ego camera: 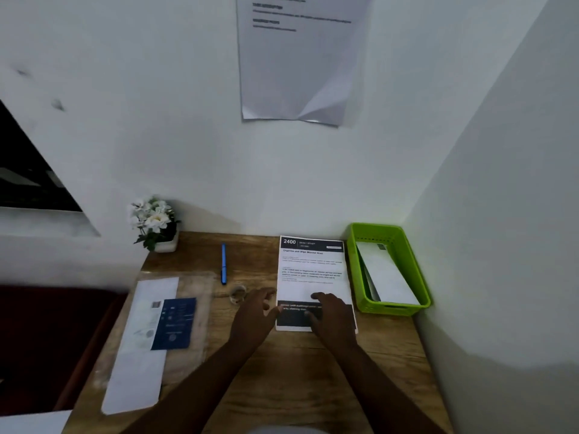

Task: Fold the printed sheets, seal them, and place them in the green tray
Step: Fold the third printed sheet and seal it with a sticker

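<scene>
A printed sheet (313, 274) lies flat on the wooden desk (282, 371), with a dark header at its far end and a dark band at its near end. My right hand (332, 317) rests palm down on the sheet's near end, fingers spread. At the sheet's near left corner is my left hand (253, 314), fingers apart and touching the edge. To the right of the sheet stands the green tray (416, 277), against the wall; folded white sheets (385, 274) lie inside it. A roll of clear tape (237, 293) sits just left of my left hand.
A blue pen (223, 264) lies left of the sheet. White papers (141, 346) and a dark blue card (175, 324) lie at the desk's left side. A small pot of white flowers (155, 222) stands at the back left corner. Another sheet (300, 57) hangs on the wall.
</scene>
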